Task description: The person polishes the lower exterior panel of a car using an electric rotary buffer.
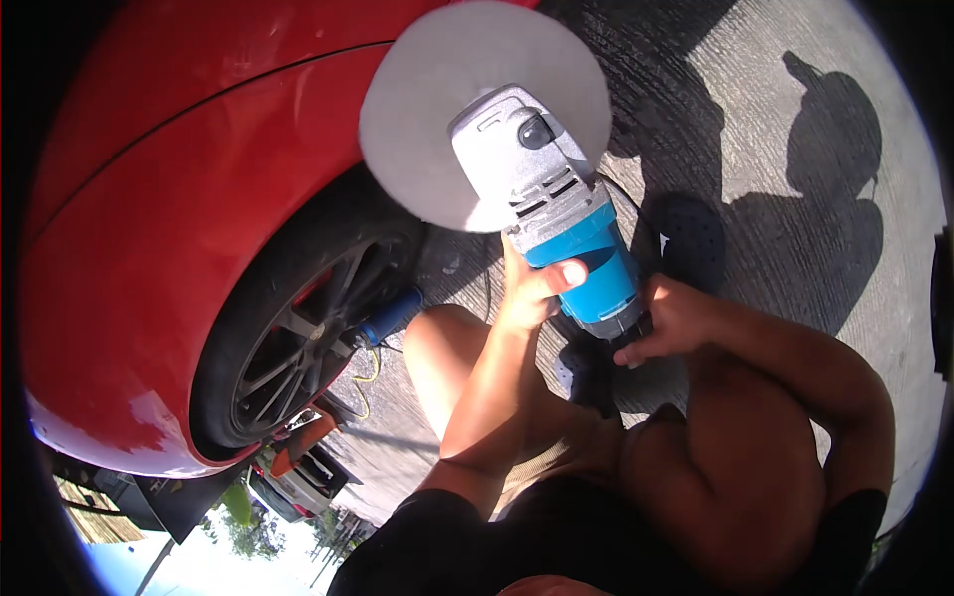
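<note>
- Blue polisher (602,266): left hand (535,290) clamped round its body, right hand (678,316) round its rear.
- Pad (417,119): contact with red car (219,139) unclear.
- Paint shiny; how much is done, cannot tell.

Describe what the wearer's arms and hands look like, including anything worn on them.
The left sleeve and right sleeve are black and short, leaving the forearms bare. The left hand and right hand are ungloved; no watch or bracelet shows.

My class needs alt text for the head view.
A person's left hand and right hand hold a teal and silver power tool with a large grey disc. A red car with a dark wheel stands alongside.
</note>
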Available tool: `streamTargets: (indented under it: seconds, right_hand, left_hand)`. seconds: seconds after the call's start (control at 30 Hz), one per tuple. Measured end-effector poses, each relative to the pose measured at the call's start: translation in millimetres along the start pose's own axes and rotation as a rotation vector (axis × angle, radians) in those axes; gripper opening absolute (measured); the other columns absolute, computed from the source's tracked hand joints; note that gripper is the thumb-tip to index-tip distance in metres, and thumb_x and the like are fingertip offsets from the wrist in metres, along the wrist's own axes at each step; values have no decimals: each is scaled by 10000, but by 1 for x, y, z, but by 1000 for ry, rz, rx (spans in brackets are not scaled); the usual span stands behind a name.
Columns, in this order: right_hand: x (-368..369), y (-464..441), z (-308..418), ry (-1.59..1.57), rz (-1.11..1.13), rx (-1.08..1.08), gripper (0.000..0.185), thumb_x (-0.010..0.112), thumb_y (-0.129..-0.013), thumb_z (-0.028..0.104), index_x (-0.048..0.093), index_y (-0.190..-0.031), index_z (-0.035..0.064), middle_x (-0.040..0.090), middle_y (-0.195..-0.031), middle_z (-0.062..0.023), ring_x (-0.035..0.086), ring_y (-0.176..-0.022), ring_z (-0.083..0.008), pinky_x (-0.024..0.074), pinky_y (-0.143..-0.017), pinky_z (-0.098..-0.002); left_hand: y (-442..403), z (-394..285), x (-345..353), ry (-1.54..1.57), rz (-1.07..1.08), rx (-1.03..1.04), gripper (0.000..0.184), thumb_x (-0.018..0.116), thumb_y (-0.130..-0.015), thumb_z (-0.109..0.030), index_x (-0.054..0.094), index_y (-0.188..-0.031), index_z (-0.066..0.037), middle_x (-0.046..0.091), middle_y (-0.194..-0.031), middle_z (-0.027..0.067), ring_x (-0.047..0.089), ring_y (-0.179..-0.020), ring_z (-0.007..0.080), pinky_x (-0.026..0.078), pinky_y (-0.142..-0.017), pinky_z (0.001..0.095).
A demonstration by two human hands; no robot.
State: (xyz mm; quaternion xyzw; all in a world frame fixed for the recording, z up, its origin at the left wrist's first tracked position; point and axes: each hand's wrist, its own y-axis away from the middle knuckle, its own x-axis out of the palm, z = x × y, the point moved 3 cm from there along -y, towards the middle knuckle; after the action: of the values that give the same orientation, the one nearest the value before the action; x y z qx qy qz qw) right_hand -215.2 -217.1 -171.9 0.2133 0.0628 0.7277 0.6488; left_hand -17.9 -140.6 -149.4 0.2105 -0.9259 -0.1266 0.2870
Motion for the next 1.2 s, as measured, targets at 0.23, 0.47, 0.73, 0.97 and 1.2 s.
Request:
streamTargets:
  seconds: [0.23, 0.47, 0.73, 0.97, 1.2]
  right_hand:
    - [-3, 3, -1, 16, -3, 56, 407, 910, -817, 364, 766, -841, -17, 766, -749, -129, 736, -652, -225, 576, -635, -358]
    - [-8, 5, 20, -48, 293, 292, 703, 977, -735, 428, 722, -1228, -4, 802, -1052, -150, 765, -918, -244, 593, -843, -377]
    - [17, 10, -35, -136, 292, 134, 613, 931, -791, 464, 754, -1176, 21, 799, -1078, -116, 754, -1015, -218, 581, -896, -355]
    - [8, 7, -14, -170, 371, 224, 732, 939, -755, 513, 731, -1265, 31, 776, -1195, -153, 738, -1113, -273, 562, -997, -389]
    - [9, 15, -24, -63, 374, 205, 627, 905, -802, 519, 770, -1177, 35, 800, -1129, -115, 744, -1079, -224, 565, -967, -365]
  left_hand:
    - [-9, 8, 1, 43, 37, -11, 967, 896, -729, -342, 468, -1498, 58, 629, -1388, 217, 685, -1205, 372, 633, -951, 515]
    - [4, 16, 14, 180, 64, -150, 992, 907, -718, -370, 457, -1500, 43, 603, -1382, 204, 679, -1195, 355, 638, -928, 495]
    - [15, 23, 22, 233, 202, -199, 1028, 944, -659, -363, 491, -1499, 19, 640, -1348, 196, 662, -1233, 329, 567, -1039, 469]
    - [11, 20, 26, 182, 131, -193, 1058, 941, -659, -421, 460, -1483, 37, 594, -1335, 198, 675, -1157, 332, 620, -916, 439]
    - [11, 35, 22, 335, 168, -202, 990, 926, -687, -370, 482, -1479, 24, 605, -1356, 202, 669, -1194, 346, 606, -966, 469]
